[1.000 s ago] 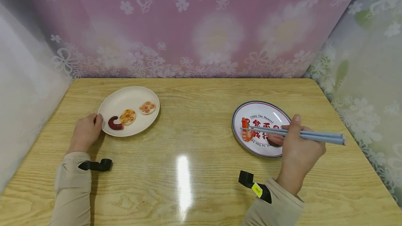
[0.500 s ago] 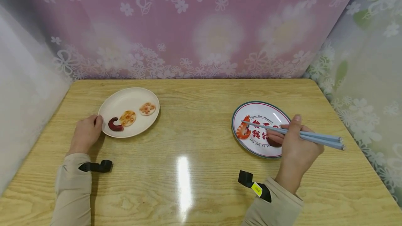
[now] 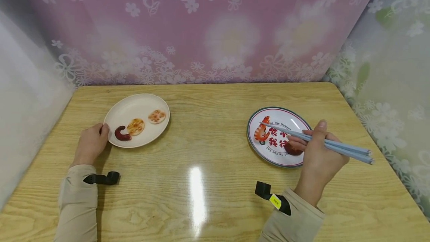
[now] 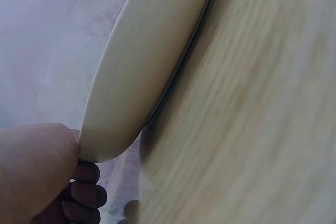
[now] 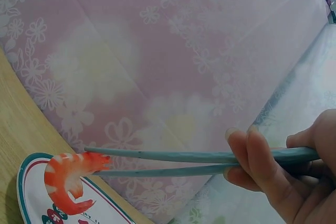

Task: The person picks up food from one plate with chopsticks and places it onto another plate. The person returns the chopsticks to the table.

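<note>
My left hand (image 3: 90,143) grips the near-left rim of a cream plate (image 3: 129,105), thumb at the edge and fingers curled below in the left wrist view. On that plate lie a dark red octopus tentacle piece (image 3: 122,136) and two lotus root slices (image 3: 135,127). My right hand (image 3: 322,160) holds pale blue chopsticks (image 5: 173,156). Their tips pinch one end of an orange-striped shrimp (image 5: 63,182), which appears raised over the green-rimmed white plate (image 3: 295,122). A brown-red food piece (image 3: 293,149) on this plate is partly hidden behind my right fingers.
Both plates stand on a wood-grain table (image 3: 208,133), cream at left and green-rimmed at right. A pink floral curtain (image 3: 215,29) hangs along the far edge, with pale cloth at both sides. A bright reflection streaks the table's middle.
The chopstick tips have moved away from me, toward the plate's far side, and the shrimp has turned and shifted with them. My left hand still grips the cream plate.
</note>
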A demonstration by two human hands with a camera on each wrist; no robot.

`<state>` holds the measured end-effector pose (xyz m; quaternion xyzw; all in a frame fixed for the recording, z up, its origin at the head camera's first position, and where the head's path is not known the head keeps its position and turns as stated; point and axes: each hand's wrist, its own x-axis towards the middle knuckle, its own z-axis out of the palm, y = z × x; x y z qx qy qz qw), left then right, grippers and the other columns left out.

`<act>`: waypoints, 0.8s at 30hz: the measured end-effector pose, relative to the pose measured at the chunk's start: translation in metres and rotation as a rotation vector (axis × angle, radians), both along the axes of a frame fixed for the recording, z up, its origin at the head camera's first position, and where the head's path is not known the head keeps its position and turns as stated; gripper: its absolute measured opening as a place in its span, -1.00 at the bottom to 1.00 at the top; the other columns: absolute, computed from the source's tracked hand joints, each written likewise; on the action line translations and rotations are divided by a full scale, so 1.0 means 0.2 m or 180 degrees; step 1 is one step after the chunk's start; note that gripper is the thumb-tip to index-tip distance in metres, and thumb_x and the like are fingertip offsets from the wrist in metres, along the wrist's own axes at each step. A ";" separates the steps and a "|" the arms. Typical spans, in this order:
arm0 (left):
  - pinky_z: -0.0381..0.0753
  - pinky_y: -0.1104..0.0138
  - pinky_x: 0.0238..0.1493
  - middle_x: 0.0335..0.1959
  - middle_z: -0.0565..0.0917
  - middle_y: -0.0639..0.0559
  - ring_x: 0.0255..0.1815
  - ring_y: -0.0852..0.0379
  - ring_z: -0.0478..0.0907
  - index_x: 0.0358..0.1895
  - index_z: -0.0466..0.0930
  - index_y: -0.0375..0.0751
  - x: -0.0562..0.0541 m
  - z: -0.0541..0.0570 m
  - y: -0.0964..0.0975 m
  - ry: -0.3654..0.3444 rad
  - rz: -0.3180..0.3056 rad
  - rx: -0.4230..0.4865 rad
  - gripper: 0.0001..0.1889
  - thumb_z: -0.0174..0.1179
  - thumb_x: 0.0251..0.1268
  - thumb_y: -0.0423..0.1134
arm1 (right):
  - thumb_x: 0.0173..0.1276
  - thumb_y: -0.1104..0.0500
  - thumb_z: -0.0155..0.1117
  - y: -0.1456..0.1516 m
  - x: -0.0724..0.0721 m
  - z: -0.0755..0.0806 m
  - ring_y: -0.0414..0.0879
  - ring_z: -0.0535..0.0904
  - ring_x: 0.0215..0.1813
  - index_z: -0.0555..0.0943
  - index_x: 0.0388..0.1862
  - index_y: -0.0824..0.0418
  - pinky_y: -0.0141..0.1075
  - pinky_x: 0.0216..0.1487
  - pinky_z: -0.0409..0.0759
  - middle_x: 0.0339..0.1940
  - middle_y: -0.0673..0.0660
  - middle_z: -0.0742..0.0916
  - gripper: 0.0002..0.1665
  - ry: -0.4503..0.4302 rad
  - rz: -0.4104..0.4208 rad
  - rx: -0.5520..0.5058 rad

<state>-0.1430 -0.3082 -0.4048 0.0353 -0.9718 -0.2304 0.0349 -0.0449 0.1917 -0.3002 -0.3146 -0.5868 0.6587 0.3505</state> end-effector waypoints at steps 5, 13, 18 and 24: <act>0.27 0.23 -0.51 -0.61 0.37 -0.13 -0.48 -0.11 0.37 -0.48 0.34 -0.30 0.00 0.00 0.00 -0.0066 0.0016 0.0000 -0.58 -0.31 0.55 -0.15 | 0.36 -0.05 0.23 0.01 0.00 0.00 -0.09 0.65 -0.68 0.65 -0.51 0.29 -0.31 -0.66 0.54 -0.70 0.09 0.69 -0.56 -0.0016 0.0067 -0.0081; 0.27 0.24 -0.51 -0.59 0.37 -0.13 -0.47 -0.10 0.37 -0.46 0.35 -0.30 0.00 0.00 0.00 -0.0149 0.0042 0.0006 -0.57 -0.32 0.55 -0.13 | 0.35 -0.06 0.24 0.00 0.00 -0.01 -0.11 0.66 -0.66 0.65 -0.50 0.27 -0.33 -0.64 0.54 -0.66 0.07 0.70 -0.57 0.0014 0.0043 0.0029; 0.29 0.22 -0.49 -0.56 0.40 -0.16 -0.45 -0.12 0.38 -0.44 0.36 -0.31 -0.01 -0.01 0.00 -0.0138 0.0050 -0.0011 -0.57 -0.32 0.55 -0.12 | 0.35 -0.05 0.24 0.00 0.00 -0.01 -0.11 0.65 -0.68 0.64 -0.51 0.28 -0.32 -0.65 0.54 -0.68 0.07 0.70 -0.57 0.0036 0.0043 -0.0016; 0.30 0.21 -0.46 -0.52 0.44 -0.22 -0.42 -0.15 0.39 -0.42 0.39 -0.33 -0.01 0.00 0.00 -0.0150 0.0042 -0.0020 -0.57 -0.31 0.55 -0.13 | 0.34 -0.04 0.26 -0.01 -0.01 -0.01 -0.13 0.65 -0.69 0.63 -0.54 0.28 -0.34 -0.67 0.53 -0.64 0.07 0.70 -0.57 0.0135 0.0002 0.0074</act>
